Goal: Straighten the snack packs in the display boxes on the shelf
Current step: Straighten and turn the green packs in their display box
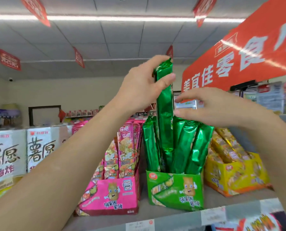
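From my seat I see the left hand gripping the top of one raised green pack, thumb across its front and fingers curled over the upper seal. The pack stands upright with its lower end still down among the others in the green display box. The right hand is spread loosely with straight fingers and holds nothing. Its thumb and forefinger reach toward the pack's right edge, and I cannot tell whether they touch it. That hand hangs over the tops of the leaning green packs and hides their upper ends. My left forearm crosses in front of the pink display box and part of the white cartons, and the right forearm covers the far side of the yellow display box. All of it sits on the grey shelf, which has price tags along its front lip. A red banner fills the upper right, and red pennants hang from the ceiling. I count three display boxes side by side, one lifted green pack, at least four more green packs standing in the box, two white cartons and five pennants.
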Demonstrator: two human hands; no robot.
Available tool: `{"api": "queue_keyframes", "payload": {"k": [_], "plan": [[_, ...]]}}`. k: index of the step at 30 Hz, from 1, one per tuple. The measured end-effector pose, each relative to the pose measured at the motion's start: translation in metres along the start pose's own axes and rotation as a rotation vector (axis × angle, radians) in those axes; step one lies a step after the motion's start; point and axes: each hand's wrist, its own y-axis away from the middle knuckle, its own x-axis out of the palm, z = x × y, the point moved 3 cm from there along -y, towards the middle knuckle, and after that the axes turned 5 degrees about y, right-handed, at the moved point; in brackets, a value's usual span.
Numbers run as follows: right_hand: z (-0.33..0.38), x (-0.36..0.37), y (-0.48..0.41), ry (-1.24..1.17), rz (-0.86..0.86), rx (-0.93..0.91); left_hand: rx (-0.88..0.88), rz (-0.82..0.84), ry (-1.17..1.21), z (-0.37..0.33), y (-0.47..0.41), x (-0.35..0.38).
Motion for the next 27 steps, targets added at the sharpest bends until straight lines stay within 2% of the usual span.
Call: {"api": "queue_keyframes", "payload": {"k": [2, 4, 8, 13, 17, 19, 24, 27], "plan": [[-0.006, 0.015, -0.010, 0.068, 0.226, 0.039, -0.025, 0.096, 0.008, 0.008, -0.003, 0.007], [-0.012, 0.031, -0.015, 0.142, 0.307, 0.047, -0.054, 0.204, 0.008, 0.018, -0.003, 0.014], [-0.020, 0.039, -0.015, 0.151, 0.217, 0.022, -0.060, 0.397, -0.132, 0.031, 0.002, 0.030], [-0.023, 0.042, -0.015, 0.088, 0.150, 0.033, 0.002, 0.441, -0.272, 0.041, 0.008, 0.047], [-0.019, 0.046, -0.015, 0.086, 0.136, -0.028, 0.123, 0.489, -0.662, 0.051, 0.017, 0.061], [-0.016, 0.047, -0.016, 0.099, 0.159, -0.030, 0.150, 0.480, -0.770, 0.052, 0.022, 0.066], [-0.012, 0.046, -0.017, 0.149, 0.208, -0.029, 0.047, 0.601, -0.671, 0.047, 0.020, 0.059], [-0.012, 0.045, -0.017, 0.191, 0.223, -0.013, 0.085, 0.588, -0.753, 0.041, 0.019, 0.038]]}}
